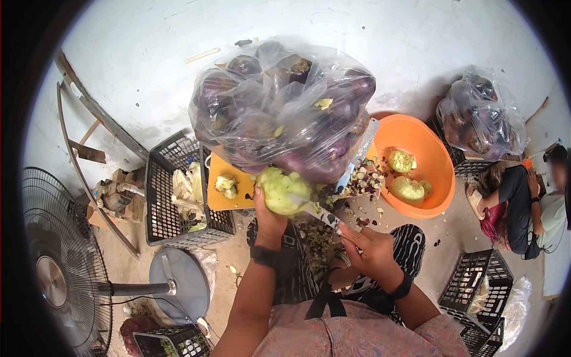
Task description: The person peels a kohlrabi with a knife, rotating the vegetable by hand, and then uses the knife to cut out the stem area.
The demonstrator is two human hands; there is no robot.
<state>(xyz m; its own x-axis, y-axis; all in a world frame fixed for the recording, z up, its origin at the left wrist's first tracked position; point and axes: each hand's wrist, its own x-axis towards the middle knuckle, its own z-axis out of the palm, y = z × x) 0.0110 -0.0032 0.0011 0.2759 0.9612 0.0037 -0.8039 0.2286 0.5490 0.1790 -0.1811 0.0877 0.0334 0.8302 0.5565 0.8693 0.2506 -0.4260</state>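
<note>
My left hand [269, 215] is wrapped round a mostly peeled, pale green kohlrabi [284, 190], holding it up in front of the big bag. In my right hand [372, 253] is a knife [324, 218], its blade pointing up and left and touching the kohlrabi's lower right side. Dark bits of peel cling to the blade. Just beyond both hands, a clear plastic bag [279, 113] bulges with purple, unpeeled kohlrabi. Peeled pale green kohlrabi [408, 189] lie in an orange basin [437, 178] to the right. Below the knife, peelings [321, 250] are heaped between my legs.
A black crate [156, 208] and a yellow board [223, 199] stand at left, near a large fan [56, 279]. Another bag of purple kohlrabi [479, 119] rests on a crate at right. A seated person [523, 202] and more black crates [479, 282] are farther right.
</note>
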